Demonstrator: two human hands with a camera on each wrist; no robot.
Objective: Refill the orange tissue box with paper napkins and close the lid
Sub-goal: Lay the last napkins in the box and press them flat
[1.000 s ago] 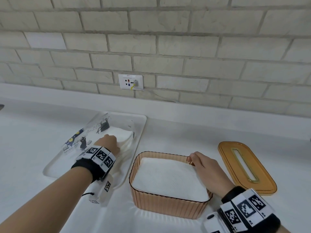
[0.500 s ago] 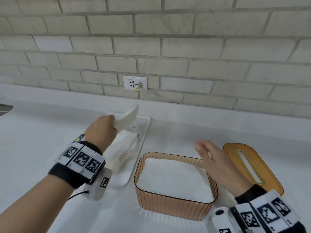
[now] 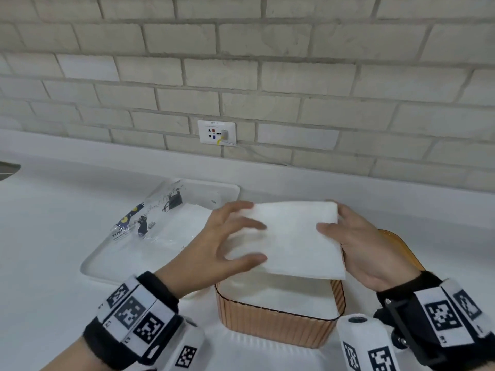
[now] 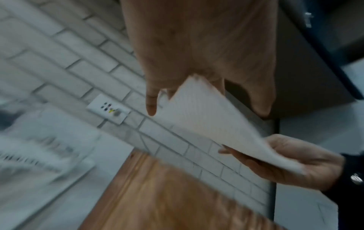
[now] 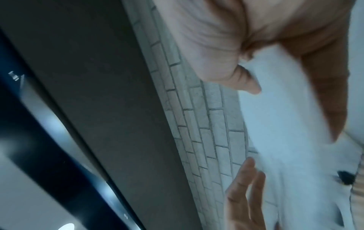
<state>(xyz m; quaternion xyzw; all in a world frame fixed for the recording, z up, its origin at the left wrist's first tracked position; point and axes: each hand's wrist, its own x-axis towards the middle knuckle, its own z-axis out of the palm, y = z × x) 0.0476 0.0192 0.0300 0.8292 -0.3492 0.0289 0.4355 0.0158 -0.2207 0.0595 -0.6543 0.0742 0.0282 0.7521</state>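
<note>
White counter (image 3: 53,236) below a pale brick wall (image 3: 267,76) with a socket (image 3: 217,132). Orange tissue box (image 3: 278,325), open and holding white paper, stands near the counter's front edge. Just above it, left hand (image 3: 227,242) and right hand (image 3: 359,245) grip a napkin stack (image 3: 294,236), fingers curled round its ends. Left of the box: white tray (image 3: 91,266) with plastic wrapper (image 3: 150,218). Right: orange lid (image 3: 396,245), partly hidden.

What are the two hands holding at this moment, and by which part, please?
A stack of napkins, over the tissue box: left hand grips its left edge, right hand its right edge.
</note>
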